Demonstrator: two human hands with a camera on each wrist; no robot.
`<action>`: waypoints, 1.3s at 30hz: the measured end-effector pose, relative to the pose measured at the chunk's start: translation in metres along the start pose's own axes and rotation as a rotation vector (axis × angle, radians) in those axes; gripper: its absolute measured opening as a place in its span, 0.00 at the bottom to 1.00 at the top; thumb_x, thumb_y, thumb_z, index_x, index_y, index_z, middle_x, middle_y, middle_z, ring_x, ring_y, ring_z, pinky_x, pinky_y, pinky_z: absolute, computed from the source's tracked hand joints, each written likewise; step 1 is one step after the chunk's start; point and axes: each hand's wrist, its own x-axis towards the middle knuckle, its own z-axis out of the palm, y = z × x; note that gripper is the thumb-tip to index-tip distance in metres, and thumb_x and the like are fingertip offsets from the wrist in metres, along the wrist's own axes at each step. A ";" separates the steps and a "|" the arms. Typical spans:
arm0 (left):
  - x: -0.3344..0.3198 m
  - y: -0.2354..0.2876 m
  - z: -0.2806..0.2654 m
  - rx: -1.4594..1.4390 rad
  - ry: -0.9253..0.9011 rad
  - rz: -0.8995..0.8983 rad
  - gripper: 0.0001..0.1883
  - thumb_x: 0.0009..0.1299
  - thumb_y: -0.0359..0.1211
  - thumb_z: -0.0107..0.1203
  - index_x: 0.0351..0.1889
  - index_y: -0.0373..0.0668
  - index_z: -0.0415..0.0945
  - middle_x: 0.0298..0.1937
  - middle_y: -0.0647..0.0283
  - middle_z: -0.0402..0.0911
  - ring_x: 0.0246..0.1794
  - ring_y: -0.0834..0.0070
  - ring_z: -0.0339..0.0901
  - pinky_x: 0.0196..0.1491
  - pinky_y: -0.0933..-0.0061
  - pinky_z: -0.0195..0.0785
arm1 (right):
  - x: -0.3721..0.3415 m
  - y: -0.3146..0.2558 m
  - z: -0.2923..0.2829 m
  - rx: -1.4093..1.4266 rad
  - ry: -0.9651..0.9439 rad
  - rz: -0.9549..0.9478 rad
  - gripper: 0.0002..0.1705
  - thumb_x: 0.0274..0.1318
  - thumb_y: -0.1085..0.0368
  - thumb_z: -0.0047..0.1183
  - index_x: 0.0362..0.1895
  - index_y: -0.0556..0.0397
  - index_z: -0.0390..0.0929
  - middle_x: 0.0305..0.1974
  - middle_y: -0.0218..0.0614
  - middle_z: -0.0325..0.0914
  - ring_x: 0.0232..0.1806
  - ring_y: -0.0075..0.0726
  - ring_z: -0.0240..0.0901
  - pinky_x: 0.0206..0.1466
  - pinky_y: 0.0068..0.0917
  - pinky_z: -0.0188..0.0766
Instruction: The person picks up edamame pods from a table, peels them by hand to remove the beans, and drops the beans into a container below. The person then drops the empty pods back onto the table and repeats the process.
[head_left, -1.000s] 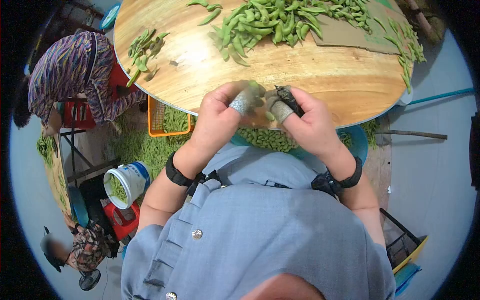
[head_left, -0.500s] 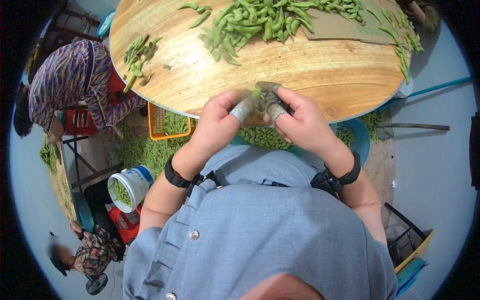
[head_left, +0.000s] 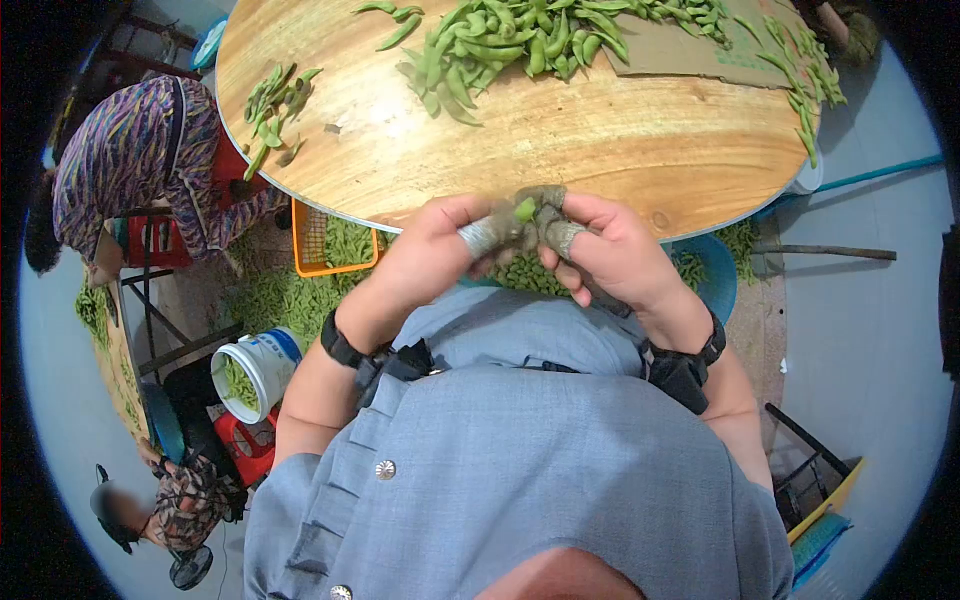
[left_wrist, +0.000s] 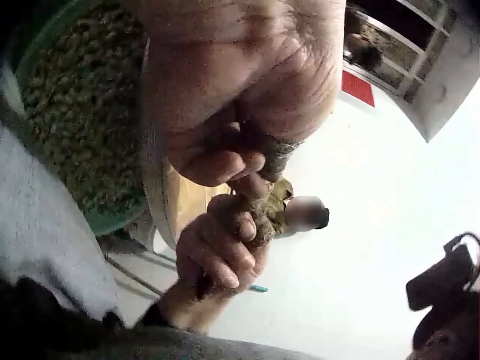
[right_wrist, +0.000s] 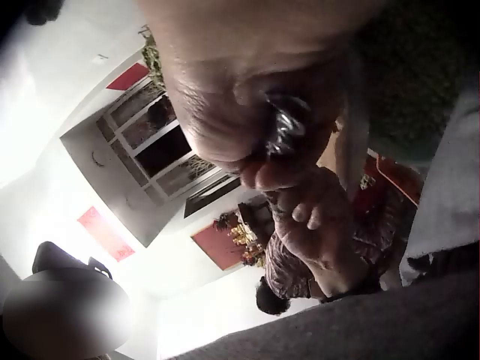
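Both hands meet just over the near edge of the round wooden table (head_left: 400,160). My left hand (head_left: 430,245) pinches a green soybean pod (head_left: 525,208) with its taped thumb and finger. From the other side my right hand (head_left: 625,250) pinches the same pod, mostly hidden by the wrapped fingers. Grey, dirty tape covers the thumbs. In the right wrist view, shiny dark plastic (right_wrist: 285,124) lies against the right palm. Below the hands a green basin (left_wrist: 124,221) of shelled beans (left_wrist: 82,105) shows in the left wrist view.
A heap of soybean pods (head_left: 500,45) lies on the table beside flattened cardboard (head_left: 690,65). A smaller pile of pods (head_left: 275,110) is at the left. An orange crate (head_left: 312,265) and a white bucket (head_left: 262,360) stand to the left, with two people working beyond.
The hands have come together from slightly apart and moved a little toward my body. A green pod now shows between both sets of fingertips.
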 end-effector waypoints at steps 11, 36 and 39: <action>0.009 -0.010 0.016 1.242 0.608 0.808 0.13 0.57 0.25 0.53 0.41 0.37 0.74 0.26 0.54 0.74 0.26 0.58 0.74 0.28 0.64 0.68 | 0.005 -0.009 0.013 -0.308 0.179 -0.113 0.17 0.53 0.71 0.42 0.47 0.56 0.75 0.26 0.29 0.74 0.19 0.18 0.69 0.17 0.17 0.67; 0.008 -0.017 -0.008 -0.785 -0.499 0.027 0.10 0.74 0.35 0.45 0.38 0.40 0.76 0.23 0.68 0.72 0.18 0.79 0.66 0.25 0.79 0.60 | 0.013 0.004 -0.013 0.415 -0.208 0.017 0.08 0.60 0.60 0.54 0.38 0.51 0.75 0.24 0.26 0.71 0.14 0.12 0.56 0.16 0.13 0.56; 0.003 -0.002 -0.003 -0.392 -0.318 0.026 0.10 0.72 0.35 0.47 0.38 0.40 0.76 0.23 0.67 0.73 0.19 0.76 0.68 0.26 0.77 0.62 | 0.013 0.003 -0.013 0.337 -0.179 0.009 0.07 0.60 0.61 0.53 0.37 0.51 0.75 0.23 0.26 0.70 0.14 0.12 0.57 0.16 0.14 0.56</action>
